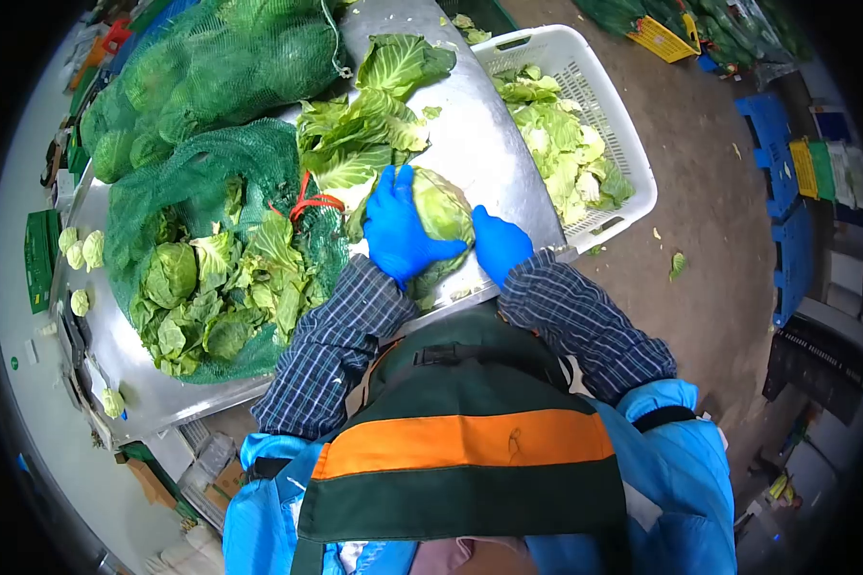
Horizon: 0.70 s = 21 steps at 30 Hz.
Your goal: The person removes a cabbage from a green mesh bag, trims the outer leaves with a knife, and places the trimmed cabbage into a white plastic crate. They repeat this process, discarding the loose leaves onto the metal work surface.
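Note:
A pale green cabbage [441, 206] rests at the near edge of the metal table [479, 125], between my two blue-gloved hands. Across its left side lies my left hand [398, 230], gripping it with the thumb reaching over toward the right. My right hand [501, 247] presses on the cabbage's right edge with its fingers curled, their tips partly hidden. Loose outer leaves [364, 129] are piled just beyond my left hand. Red ties [312, 201] lie to the left of it.
An opened green net [201, 158] with a cabbage [170, 275] and leaves spreads at left; a full net sack [230, 72] lies behind it. A white basket [633, 163] of leaves stands right of the table. Blue crates [775, 158] line the far right.

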{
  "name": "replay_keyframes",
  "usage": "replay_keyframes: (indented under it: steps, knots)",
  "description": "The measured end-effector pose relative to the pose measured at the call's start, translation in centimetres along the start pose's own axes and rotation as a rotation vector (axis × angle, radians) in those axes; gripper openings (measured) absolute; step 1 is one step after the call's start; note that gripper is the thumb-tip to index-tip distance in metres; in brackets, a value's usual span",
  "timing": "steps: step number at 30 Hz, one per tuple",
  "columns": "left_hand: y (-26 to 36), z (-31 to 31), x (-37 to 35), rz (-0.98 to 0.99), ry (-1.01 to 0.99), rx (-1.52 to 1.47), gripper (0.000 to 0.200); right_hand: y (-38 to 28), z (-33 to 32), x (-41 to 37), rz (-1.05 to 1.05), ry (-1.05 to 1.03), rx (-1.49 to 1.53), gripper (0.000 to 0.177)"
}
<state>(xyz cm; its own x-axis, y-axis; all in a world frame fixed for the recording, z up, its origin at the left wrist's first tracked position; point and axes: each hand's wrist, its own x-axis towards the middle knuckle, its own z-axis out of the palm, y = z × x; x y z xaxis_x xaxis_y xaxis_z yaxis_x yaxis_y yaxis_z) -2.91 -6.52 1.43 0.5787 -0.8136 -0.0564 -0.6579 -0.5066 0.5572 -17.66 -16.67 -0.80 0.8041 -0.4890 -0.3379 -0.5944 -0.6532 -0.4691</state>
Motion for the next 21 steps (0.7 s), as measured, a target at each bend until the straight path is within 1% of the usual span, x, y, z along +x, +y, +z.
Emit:
replay_keyframes:
  steps: [1, 2, 4, 5, 7, 8, 9, 10, 12, 13, 14, 16, 17, 18, 20, 21]
  knots:
    - [-0.2, 0.0, 0.4, -0.006, 0.043, 0.006, 0.126, 0.0, -0.1, 0.9, -0.054, 0.057, -0.009, 0.017]
    - [-0.5, 0.0, 0.2, -0.003, 0.043, 0.008, 0.126, 0.0, 0.0, 0.0, -0.053, 0.060, -0.008, 0.017]
    - [-0.7, -0.6, 0.5, 0.080, -0.057, 0.033, 0.125, -1.4, -1.6, -2.2, -0.004, 0.021, -0.105, 0.016]
    - [-0.4, -0.8, 0.5, 0.071, -0.069, 0.062, 0.125, -0.7, -2.1, -2.7, -0.008, -0.020, -0.071, 0.015]
    - [-0.5, -0.3, 0.7, 0.050, -0.064, 0.037, 0.125, -0.1, -0.6, -1.4, -0.007, 0.005, -0.081, 0.015]
    - [-0.4, -0.3, 0.9, 0.036, -0.046, 0.019, 0.125, 0.8, 0.9, -0.2, -0.015, 0.042, -0.091, 0.015]
    - [-0.3, -0.3, 0.8, 0.034, -0.060, 0.046, 0.125, 1.9, 2.8, 0.9, -0.237, 0.313, -0.070, 0.016]
    - [-0.2, -0.4, 0.6, 0.038, -0.048, 0.049, 0.125, 3.7, 4.2, 1.3, -0.246, 0.323, -0.073, 0.016]
    - [-0.1, -0.6, 0.3, 0.043, -0.064, 0.070, 0.124, 3.1, 2.7, 1.0, -0.150, 0.092, -0.142, 0.026]
    - [-0.8, -0.6, 0.4, 0.081, -0.049, 0.012, 0.124, 2.9, 1.3, 0.4, 0.002, -0.132, -0.069, 0.035]
    - [-1.0, -0.3, 0.5, 0.081, -0.047, 0.002, 0.124, 3.4, 1.6, 0.3, 0.005, -0.134, -0.080, 0.035]
    - [-1.3, -0.3, 0.2, 0.078, -0.003, -0.001, 0.124, 2.5, 1.6, 0.0, 0.012, -0.017, 0.063, 0.055]
    - [-1.6, -0.2, 0.1, 0.089, 0.008, -0.007, 0.122, 1.9, 1.2, 1.2, 0.143, -0.140, 0.162, 0.070]
    - [-1.9, -0.2, -0.1, 0.091, 0.018, -0.002, 0.122, 2.2, 2.1, 2.0, 0.135, -0.134, 0.161, 0.070]
    - [-2.3, -0.5, -0.8, 0.161, 0.047, -0.088, 0.122, 3.0, 4.9, 3.3, -0.002, 0.021, 0.500, 0.077]
    - [-2.4, -0.7, -1.0, 0.153, 0.025, -0.148, 0.120, 2.7, 4.4, 3.0, -0.066, 0.032, 0.661, 0.078]
